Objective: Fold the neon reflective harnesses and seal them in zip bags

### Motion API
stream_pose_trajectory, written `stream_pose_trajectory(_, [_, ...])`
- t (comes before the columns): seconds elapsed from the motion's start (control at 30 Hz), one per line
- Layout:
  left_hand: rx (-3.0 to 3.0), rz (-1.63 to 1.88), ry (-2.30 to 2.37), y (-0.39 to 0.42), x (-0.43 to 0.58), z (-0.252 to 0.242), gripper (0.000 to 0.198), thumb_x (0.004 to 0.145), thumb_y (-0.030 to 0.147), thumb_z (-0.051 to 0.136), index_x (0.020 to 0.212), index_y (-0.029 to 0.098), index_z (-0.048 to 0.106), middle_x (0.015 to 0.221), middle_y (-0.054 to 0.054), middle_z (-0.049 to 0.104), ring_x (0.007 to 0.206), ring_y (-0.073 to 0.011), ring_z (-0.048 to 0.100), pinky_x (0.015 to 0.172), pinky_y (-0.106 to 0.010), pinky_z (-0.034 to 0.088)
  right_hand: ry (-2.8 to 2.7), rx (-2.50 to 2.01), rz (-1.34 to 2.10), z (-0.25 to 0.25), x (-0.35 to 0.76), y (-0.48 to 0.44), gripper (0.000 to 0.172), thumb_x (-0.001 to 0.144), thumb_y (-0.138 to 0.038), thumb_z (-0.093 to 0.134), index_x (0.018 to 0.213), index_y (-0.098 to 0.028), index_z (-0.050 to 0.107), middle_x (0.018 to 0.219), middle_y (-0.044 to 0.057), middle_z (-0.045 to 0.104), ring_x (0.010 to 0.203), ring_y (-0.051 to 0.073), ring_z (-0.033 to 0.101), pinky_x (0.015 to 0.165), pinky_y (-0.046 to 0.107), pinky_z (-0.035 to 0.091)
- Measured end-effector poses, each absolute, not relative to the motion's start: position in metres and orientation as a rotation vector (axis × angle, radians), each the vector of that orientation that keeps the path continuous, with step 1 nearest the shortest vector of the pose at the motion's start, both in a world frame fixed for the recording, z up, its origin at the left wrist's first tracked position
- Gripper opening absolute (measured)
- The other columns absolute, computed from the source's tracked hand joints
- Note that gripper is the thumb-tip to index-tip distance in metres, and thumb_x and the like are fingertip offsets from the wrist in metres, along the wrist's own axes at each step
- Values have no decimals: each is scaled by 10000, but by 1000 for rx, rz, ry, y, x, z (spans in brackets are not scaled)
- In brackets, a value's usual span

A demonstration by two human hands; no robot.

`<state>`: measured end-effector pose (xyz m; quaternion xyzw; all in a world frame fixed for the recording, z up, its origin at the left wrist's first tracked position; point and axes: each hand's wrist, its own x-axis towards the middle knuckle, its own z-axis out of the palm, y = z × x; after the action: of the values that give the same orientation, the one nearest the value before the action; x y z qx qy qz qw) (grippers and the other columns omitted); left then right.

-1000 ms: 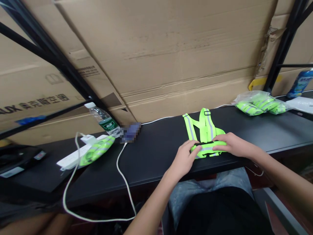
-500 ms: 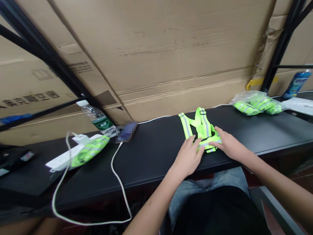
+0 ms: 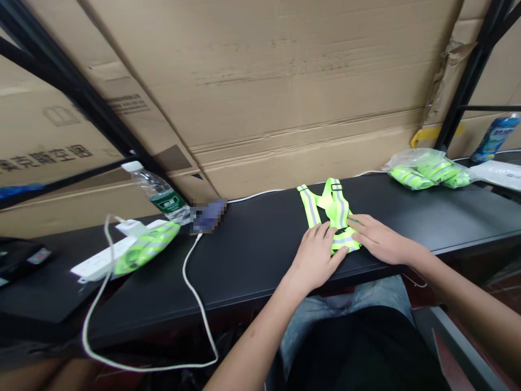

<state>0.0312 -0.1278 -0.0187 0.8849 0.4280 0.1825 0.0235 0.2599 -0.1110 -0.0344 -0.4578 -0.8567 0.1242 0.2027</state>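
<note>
On the black table (image 3: pixel 252 250) in front of me lies a neon-yellow reflective vest (image 3: pixel 337 203) made of straps with silver stripes. Its shoulder straps point away from me, and a black buckle shows on the right one. My left hand (image 3: pixel 315 255) rests flat over the lower left of the vest, fingers extended. From the right, my right hand (image 3: pixel 376 239) lies on the vest's lower right edge with its fingers stretched out. Parts of the waist strap are hidden under both hands.
Bagged yellow vests (image 3: pixel 431 172) lie at the back right, near a blue bottle (image 3: pixel 494 138). To the left are a water bottle (image 3: pixel 160 195), a blurred phone-like object (image 3: pixel 208 216), a white power strip (image 3: pixel 101 258), another yellow bundle (image 3: pixel 146 250) and a looping white cable (image 3: pixel 195 293). Cardboard (image 3: pixel 305 81) stands behind.
My right hand has flattened down onto the vest's right side, and the loose strap there now lies folded in. My left hand has shifted slightly, still on the vest.
</note>
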Motion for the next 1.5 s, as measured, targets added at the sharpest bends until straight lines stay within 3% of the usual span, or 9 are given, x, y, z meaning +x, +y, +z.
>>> stream_pose_trajectory(0.1, [2790, 556, 1271, -128, 32, -16, 476, 1007, 453, 453, 1368, 149, 512, 1605, -143, 359, 1477, -325, 326, 1155, -494, 348, -2399, -1249, 315, -30, 258, -113, 536, 1037, -446, 304, 1468, -192, 497, 1494, 122, 522, 1397, 309, 447, 1145, 557, 379])
stream_pose_trajectory(0.3, [2784, 417, 1206, -127, 36, -6, 580, 998, 409, 468, 1526, 193, 363, 1368, -105, 610, 1221, -298, 556, 1056, -475, 434, -2428, -1316, 255, -26, 256, -112, 494, 1014, -386, 327, 1421, -181, 518, 1298, 150, 607, 1225, 328, 542, 1050, 553, 446])
stream_pose_trajectory(0.47, [2753, 415, 1227, -125, 36, -7, 506, 984, 401, 481, 1465, 243, 473, 1508, -97, 494, 1425, -324, 384, 1149, -486, 355, -2524, -1302, 281, -25, 257, -108, 571, 1020, -398, 272, 1457, -80, 456, 1574, 217, 367, 1444, 356, 349, 1159, 561, 322])
stream_pose_trajectory(0.57, [2735, 411, 1246, -123, 35, -10, 523, 969, 408, 507, 1466, 251, 469, 1591, -130, 376, 1474, -330, 331, 1179, -495, 318, -2563, -1253, 291, -25, 259, -102, 580, 995, -354, 307, 1484, -57, 402, 1528, 224, 444, 1406, 348, 416, 1170, 561, 305])
stream_pose_trajectory(0.7, [2726, 392, 1241, -122, 36, -13, 533, 960, 437, 515, 1450, 233, 484, 1554, -140, 431, 1463, -338, 354, 1177, -509, 318, -2579, -1137, 286, -24, 261, -92, 496, 965, -315, 379, 1413, -137, 491, 1400, 165, 578, 1295, 319, 522, 1136, 556, 345])
stream_pose_trajectory(0.87, [2733, 456, 1230, -123, 37, -12, 500, 964, 432, 514, 1420, 226, 513, 1493, -124, 504, 1415, -315, 418, 1165, -490, 336, -2592, -1149, 323, -27, 263, -83, 609, 956, -380, 436, 1511, -135, 389, 1521, 169, 462, 1386, 335, 417, 1127, 566, 337])
stream_pose_trajectory(1.2, [2750, 461, 1173, -122, 33, -16, 625, 914, 571, 591, 1423, 217, 512, 1464, -155, 521, 1369, -341, 470, 1128, -497, 378, -2570, -1069, 169, -28, 262, -91, 544, 1021, -418, 357, 1464, -123, 468, 1528, 182, 468, 1439, 314, 396, 1160, 558, 348])
stream_pose_trajectory(1.33, [2724, 489, 1165, -124, 32, -15, 583, 943, 559, 557, 1416, 219, 521, 1455, -150, 529, 1376, -331, 463, 1131, -492, 375, -2312, -1186, -96, -29, 256, -117, 486, 978, -441, 498, 1374, -164, 542, 1415, 164, 573, 1318, 324, 521, 1064, 524, 466])
stream_pose_trajectory(1.5, [2645, 500, 1124, -124, 30, -15, 609, 938, 565, 559, 1446, 237, 487, 1478, -135, 508, 1401, -326, 431, 1139, -495, 375, -2095, -1353, 38, -39, 255, -143, 410, 971, -473, 526, 1271, -205, 605, 1215, 124, 699, 1106, 294, 668, 910, 469, 573])
